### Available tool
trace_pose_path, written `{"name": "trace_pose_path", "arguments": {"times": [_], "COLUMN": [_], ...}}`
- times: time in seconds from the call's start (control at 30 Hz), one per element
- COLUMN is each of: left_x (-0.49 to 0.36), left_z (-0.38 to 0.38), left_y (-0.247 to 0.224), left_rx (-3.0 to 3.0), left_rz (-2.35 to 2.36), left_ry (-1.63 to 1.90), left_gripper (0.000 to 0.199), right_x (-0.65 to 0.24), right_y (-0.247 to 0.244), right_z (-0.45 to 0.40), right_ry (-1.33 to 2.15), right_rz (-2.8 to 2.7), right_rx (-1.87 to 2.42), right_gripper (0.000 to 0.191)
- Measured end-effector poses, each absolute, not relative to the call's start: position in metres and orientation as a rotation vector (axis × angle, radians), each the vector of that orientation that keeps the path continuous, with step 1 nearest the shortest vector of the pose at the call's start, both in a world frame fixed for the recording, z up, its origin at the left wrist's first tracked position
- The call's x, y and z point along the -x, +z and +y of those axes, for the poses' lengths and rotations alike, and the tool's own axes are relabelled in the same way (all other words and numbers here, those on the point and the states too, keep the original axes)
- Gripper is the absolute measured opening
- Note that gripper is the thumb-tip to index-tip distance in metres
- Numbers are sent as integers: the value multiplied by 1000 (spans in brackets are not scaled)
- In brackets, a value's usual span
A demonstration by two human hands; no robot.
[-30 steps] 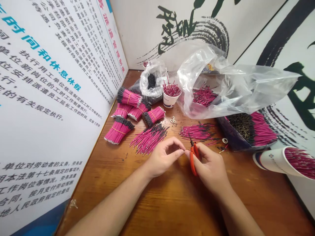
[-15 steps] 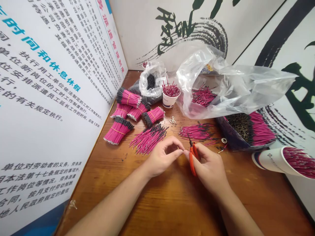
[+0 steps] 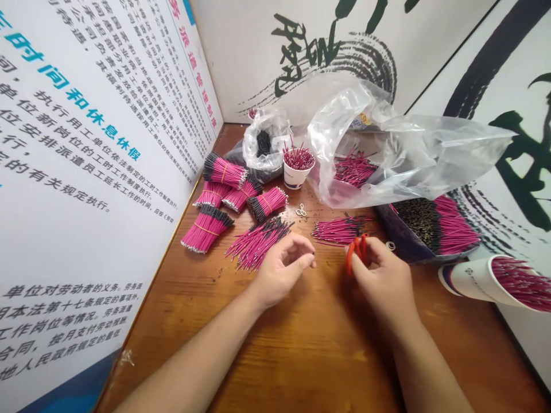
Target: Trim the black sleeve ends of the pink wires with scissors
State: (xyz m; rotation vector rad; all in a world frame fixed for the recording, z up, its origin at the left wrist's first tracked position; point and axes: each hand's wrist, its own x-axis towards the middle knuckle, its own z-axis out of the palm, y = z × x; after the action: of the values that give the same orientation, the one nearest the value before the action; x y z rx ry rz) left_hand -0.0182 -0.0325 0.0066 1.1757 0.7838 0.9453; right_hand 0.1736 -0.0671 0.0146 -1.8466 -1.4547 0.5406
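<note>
Snipping the pink wires [image 3: 340, 230] looks in hand: the right hand [image 3: 383, 281] clenches red-handled snips [image 3: 356, 253] beside them, while the left hand [image 3: 284, 269], loosely curled and seemingly empty, next needs another wire.

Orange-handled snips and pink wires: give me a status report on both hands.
Right hand gripping orange-handled steel snips. Left hand curled, beside loose pink black-tipped wires. Second loose wire pile just past the snips.
</note>
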Motion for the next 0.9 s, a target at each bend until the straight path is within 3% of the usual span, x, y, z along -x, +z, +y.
{"name": "trace_pose_path", "arguments": {"times": [0.17,0.33,0.53,0.63,0.77,0.9], "left_x": [19,20,19,19,16,15], "left_z": [-37,-34,-36,-38,-41,-41], "left_y": [-2,-1,3,3,4,3], "left_rx": [-1640,-2193,-2307,-2273,-2255,-2273], "left_rz": [903,1075,1430,1253,803,1000], "left_ry": [938,719,586,706,612,547], "left_gripper": [5,16,21,28,23,18], "right_x": [-193,-196,-199,-201,-202,-203], "right_y": [6,0,3,1,-3,-3], "right_z": [-58,-56,-57,-57,-56,-55], "right_ry": [364,303,287,331,333,294], "right_rz": [-1555,-1686,-1707,-1737,-1736,-1742], "right_rx": [1996,1969,1968,1972,1967,1964], "right_gripper": [12,8,5,3,2,4]}}
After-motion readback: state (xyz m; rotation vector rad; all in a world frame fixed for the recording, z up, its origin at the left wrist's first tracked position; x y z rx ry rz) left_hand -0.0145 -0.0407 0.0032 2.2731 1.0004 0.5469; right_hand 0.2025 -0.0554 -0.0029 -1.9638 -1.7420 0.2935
